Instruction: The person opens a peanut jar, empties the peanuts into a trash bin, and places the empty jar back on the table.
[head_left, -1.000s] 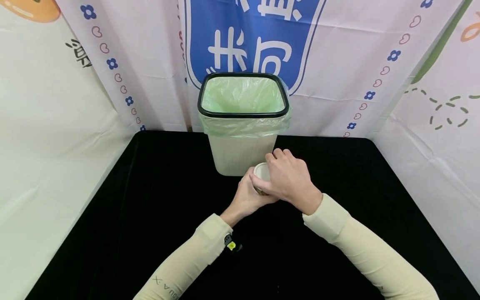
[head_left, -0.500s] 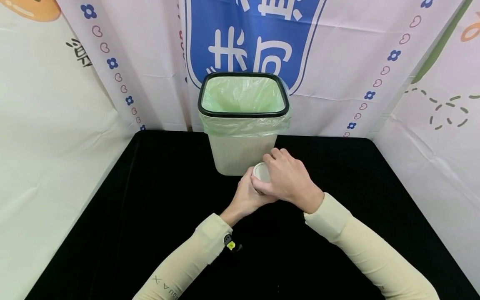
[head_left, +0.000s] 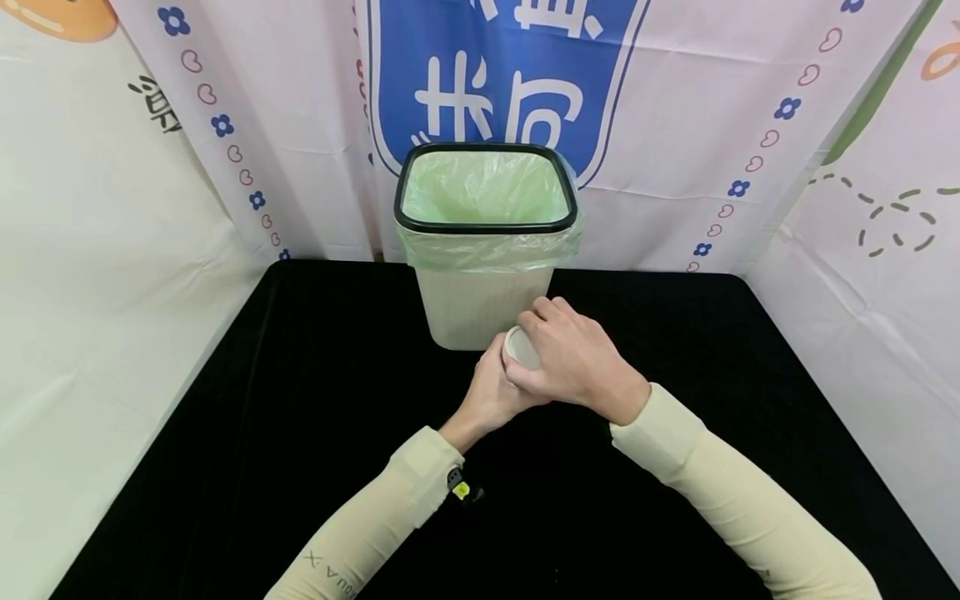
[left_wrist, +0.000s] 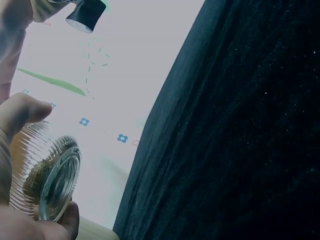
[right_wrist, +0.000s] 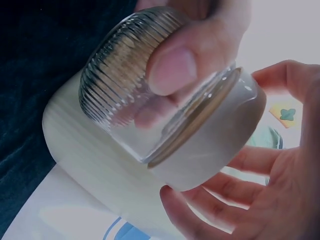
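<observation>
Both hands hold a ribbed clear glass jar (right_wrist: 115, 75) with a white lid (head_left: 521, 348), just in front of the bin. My left hand (head_left: 491, 390) grips the glass body; its thumb presses the side in the right wrist view. Around the lid's rim curl the thumb and fingers of my right hand (head_left: 576, 358). In the right wrist view the jar lies tilted, its lid facing the right palm. Something brownish and grainy shows through the glass near the base (left_wrist: 60, 185) in the left wrist view. From the head, the hands hide most of the jar body.
A pale bin (head_left: 480, 308) with a black rim and green plastic liner stands at the back of the black-covered table (head_left: 337, 367). Printed white curtains (head_left: 660, 125) enclose the back and sides.
My right hand has turned slightly leftward over the lid, its fingertips shifting left. The left hand stays nearly in place, still gripping the jar.
</observation>
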